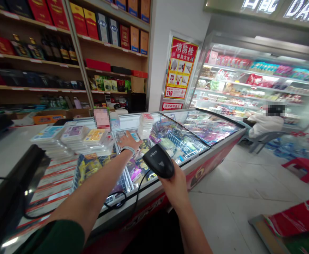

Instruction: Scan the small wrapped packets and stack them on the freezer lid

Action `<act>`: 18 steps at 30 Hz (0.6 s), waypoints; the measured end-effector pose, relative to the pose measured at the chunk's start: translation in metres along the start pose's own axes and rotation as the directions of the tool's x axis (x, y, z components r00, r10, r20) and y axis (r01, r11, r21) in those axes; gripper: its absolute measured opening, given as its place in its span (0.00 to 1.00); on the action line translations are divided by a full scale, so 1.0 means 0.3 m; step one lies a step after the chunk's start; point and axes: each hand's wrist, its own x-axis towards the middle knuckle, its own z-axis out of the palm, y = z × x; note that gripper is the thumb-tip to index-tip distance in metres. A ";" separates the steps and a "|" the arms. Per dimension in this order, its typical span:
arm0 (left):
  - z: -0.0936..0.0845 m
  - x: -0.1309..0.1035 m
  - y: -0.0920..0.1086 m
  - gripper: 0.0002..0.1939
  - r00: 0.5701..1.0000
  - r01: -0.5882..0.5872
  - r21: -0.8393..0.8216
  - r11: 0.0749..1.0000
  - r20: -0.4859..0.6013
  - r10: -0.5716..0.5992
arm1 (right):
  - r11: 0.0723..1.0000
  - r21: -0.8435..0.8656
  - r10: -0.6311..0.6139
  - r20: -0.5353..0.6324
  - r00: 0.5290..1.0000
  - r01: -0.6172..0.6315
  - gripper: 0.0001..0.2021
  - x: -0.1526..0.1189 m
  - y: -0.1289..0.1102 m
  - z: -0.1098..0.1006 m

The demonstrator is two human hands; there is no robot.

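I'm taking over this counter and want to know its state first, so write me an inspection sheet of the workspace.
Surface: glass-topped chest freezer; filled wire baskets show through.
Job's things: black handheld scanner, held up over the freezer.
Clutter: blue-, purple- and yellow-labelled stacks side by side; red-labelled stack beyond the left hand.
Hands: right hand grips the scanner; left hand spread over flat packs, contact unclear.
Cables: black cable hangs from the scanner; loops lie near the freezer's edge.
Surroundings: bottle and box shelving, lit display shelves, seated person. Spills: nothing seen.
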 end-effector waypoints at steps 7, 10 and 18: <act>0.000 0.011 -0.002 0.51 0.999 -0.017 -0.032 0.999 -0.035 0.016 | 1.000 0.015 0.000 -0.010 1.000 0.000 0.14 -0.005 0.004 -0.008; -0.022 0.002 -0.027 0.49 0.998 -0.059 -0.049 0.997 -0.026 0.058 | 1.000 0.018 -0.013 -0.026 1.000 0.014 0.14 -0.007 0.012 -0.013; -0.180 -0.166 -0.146 0.44 0.939 -0.342 -0.096 0.935 -0.016 0.342 | 0.999 -0.043 -0.005 -0.002 1.000 0.005 0.19 -0.005 0.019 -0.007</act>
